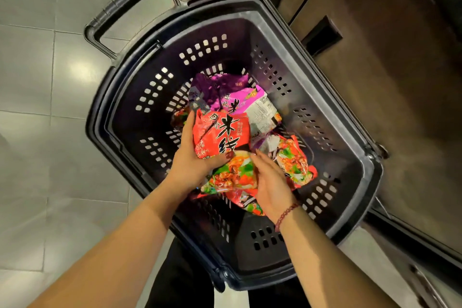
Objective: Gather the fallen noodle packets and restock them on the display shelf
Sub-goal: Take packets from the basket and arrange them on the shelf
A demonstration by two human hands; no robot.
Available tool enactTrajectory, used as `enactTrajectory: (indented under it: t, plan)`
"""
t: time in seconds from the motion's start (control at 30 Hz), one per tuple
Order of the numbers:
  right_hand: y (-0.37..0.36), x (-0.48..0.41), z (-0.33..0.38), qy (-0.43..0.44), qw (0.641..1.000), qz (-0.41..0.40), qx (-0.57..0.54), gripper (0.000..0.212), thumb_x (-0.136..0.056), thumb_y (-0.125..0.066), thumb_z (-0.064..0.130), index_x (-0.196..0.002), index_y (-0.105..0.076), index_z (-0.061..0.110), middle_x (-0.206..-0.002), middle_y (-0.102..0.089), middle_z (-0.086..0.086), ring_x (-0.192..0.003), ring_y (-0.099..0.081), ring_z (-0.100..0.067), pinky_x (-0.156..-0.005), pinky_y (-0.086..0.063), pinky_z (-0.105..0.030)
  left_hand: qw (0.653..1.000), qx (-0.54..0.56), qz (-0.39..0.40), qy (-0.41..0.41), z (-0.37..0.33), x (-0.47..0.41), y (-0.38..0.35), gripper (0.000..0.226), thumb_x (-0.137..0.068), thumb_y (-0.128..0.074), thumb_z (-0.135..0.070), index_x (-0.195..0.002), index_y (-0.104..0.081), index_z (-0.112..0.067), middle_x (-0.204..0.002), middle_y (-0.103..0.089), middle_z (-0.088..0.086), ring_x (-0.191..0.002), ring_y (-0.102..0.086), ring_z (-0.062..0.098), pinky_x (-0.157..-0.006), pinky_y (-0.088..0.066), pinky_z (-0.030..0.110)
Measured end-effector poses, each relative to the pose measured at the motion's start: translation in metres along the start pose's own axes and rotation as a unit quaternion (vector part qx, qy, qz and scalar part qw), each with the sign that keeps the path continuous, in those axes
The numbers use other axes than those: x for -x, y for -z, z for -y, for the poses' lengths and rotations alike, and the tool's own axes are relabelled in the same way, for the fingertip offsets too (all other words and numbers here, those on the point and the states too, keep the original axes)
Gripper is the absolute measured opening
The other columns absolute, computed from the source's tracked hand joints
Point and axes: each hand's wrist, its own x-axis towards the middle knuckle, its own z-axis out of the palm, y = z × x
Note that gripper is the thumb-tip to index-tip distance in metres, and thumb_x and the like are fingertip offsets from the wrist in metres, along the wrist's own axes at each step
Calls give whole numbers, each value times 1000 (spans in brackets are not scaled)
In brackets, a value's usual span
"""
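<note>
Both hands are down in the black basket (275, 20) on the tile floor (37, 82): the left hand (190, 157) has its grip curled round a red packet (222, 132) atop the pile, while the right hand (270, 182) lies straight-fingered, holding nothing, on the packets (292, 162) beside it.
</note>
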Motion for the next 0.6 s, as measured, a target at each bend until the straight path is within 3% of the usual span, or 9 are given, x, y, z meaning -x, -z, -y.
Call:
enactTrajectory:
  t: [0.07, 0.13, 0.17, 0.23, 0.37, 0.4, 0.47, 0.53, 0.6]
  plan:
    - [18, -9, -6, 41, 993, -109, -9, 31, -83, -71, 9, -113, -63, 12, -120, -66, -12, -109, -63, -22, -95, -49, -34, 1000, -18, -24, -5, 5, -1, 2, 119, -50, -87, -37, -145, -17, -51, -131, -53, -15, -115, -60, 13, -100, -48, 50]
    - [37, -22, -8, 108, 952, -237, 161, 38, -80, -74, 2, -115, -63, 11, -123, -63, -10, -112, -59, -20, -94, -46, -27, 998, -21, -51, -6, 9, -3, 6, 111, -56, -89, -30, -145, -24, -43, -126, -58, -11, -112, -63, 13, -99, -49, 49]
    - [48, -28, -7, 136, 919, -261, 262, 42, -79, -75, 3, -118, -63, 11, -125, -62, -8, -115, -57, -21, -95, -46, -27, 998, -19, -59, -3, 11, -5, 8, 106, -60, -89, -26, -144, -26, -41, -124, -60, -8, -110, -64, 15, -97, -51, 50]
    - [68, -42, 2, 189, 842, -233, 448, 47, -80, -73, 7, -124, -60, 14, -130, -57, -5, -122, -51, -23, -101, -44, -34, 997, -12, -73, 4, 16, -8, 11, 98, -65, -88, -21, -141, -30, -40, -122, -62, -5, -107, -65, 17, -93, -53, 50]
    - [88, -82, 32, 234, 597, -66, 765, 65, -82, -70, 24, -142, -45, 19, -151, -38, -3, -142, -26, -25, -117, -20, -38, 997, 14, -81, 1, 18, -9, 15, 87, -73, -82, -10, -140, -33, -35, -122, -63, -2, -107, -66, 18, -91, -54, 49]
    - [88, -89, 38, 213, 557, -37, 802, 71, -82, -70, 31, -145, -39, 21, -155, -31, -2, -145, -19, -24, -119, -13, -37, 997, 18, -77, 1, 18, -10, 15, 87, -72, -82, -11, -140, -33, -35, -122, -63, -1, -107, -66, 19, -91, -55, 49]
    - [85, -99, 51, 153, 539, -3, 828, 83, -79, -72, 41, -149, -31, 20, -156, -28, -3, -146, -16, -25, -119, -13, -36, 997, 22, -75, 5, 17, -10, 16, 88, -71, -83, -14, -139, -33, -36, -122, -63, -2, -106, -67, 19, -89, -55, 49]
    - [84, -102, 59, 107, 529, 4, 842, 92, -73, -75, 48, -148, -32, 18, -151, -37, -7, -139, -29, -29, -114, -26, -37, 996, 25, -79, 11, 16, -9, 15, 86, -73, -82, -12, -139, -33, -34, -122, -63, -1, -105, -68, 20, -88, -56, 50]
    - [81, -97, 61, 68, 475, 4, 877, 94, -68, -75, 58, -145, -37, 18, -146, -42, -7, -132, -37, -30, -109, -33, -39, 996, 26, -85, 11, 14, -7, 13, 84, -75, -80, -8, -140, -33, -31, -122, -63, -1, -105, -67, 19, -88, -56, 48]
